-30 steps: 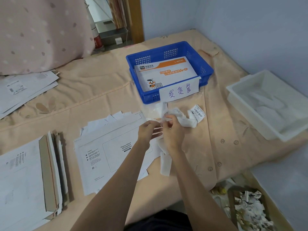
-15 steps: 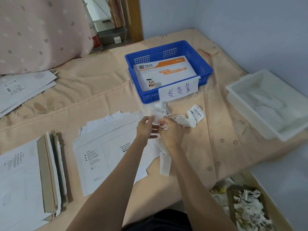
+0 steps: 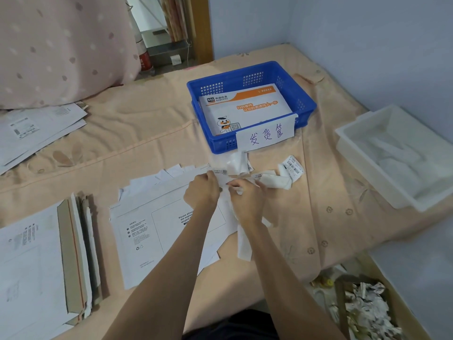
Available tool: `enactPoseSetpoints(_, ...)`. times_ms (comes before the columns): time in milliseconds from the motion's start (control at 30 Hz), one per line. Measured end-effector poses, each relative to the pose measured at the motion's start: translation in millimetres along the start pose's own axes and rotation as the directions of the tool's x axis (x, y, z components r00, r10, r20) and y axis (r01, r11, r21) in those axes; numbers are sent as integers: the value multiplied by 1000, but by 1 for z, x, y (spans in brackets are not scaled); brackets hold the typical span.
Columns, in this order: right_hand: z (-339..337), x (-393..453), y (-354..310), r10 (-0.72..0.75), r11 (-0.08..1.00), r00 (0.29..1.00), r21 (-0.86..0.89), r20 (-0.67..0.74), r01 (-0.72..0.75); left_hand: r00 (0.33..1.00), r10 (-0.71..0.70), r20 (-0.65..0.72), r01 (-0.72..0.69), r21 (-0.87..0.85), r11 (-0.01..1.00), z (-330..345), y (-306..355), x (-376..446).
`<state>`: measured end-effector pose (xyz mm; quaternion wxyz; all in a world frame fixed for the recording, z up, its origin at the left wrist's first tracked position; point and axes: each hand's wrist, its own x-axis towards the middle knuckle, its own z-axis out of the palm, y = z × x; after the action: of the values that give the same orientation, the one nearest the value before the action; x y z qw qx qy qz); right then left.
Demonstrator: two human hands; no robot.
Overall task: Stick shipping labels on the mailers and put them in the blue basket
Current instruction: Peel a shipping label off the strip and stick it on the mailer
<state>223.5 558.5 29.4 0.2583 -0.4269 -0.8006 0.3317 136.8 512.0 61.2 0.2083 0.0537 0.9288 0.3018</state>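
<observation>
Both pinching one shipping label [image 3: 221, 177] above the top mailer [image 3: 169, 227]: left hand [image 3: 201, 192] at one edge, right hand [image 3: 246, 200] at the other. Probably thin, floppy, sticky-backed (best held by corners). Just short of the blue basket [image 3: 304, 99].

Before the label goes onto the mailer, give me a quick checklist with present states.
1. Label held by both hands, left and right: ok.
2. Backing fully peeled off: cannot tell.
3. Top mailer lies flat, printed label box facing up: ok.
4. Label box uncovered: not ok, the left forearm crosses it.
5. Blue basket within view, holding one mailer: ok.
</observation>
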Motion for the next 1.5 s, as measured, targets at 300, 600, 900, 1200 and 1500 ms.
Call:
enactPoseSetpoints(300,-7,10,-8,302,951,882,-169,360,-257,965,127,231,10,-514,858,4,-10,1)
enactPoseSetpoints(600,-6,20,-14,162,980,963,-145,217,-132,945,129,300,55,-537,842,2,-12,-6)
enactPoseSetpoints(900,1,15,-15,182,979,973,66,145,-193,939,137,316,99,-629,771,0,-15,-3)
enactPoseSetpoints(1200,-13,13,-22,173,977,978,102,113,-185,941,155,301,73,-627,776,0,-14,-6)
enactPoseSetpoints(1500,-20,15,-27,181,983,984,15,-1,-181,931,201,304,41,-636,770,-3,-9,-10)
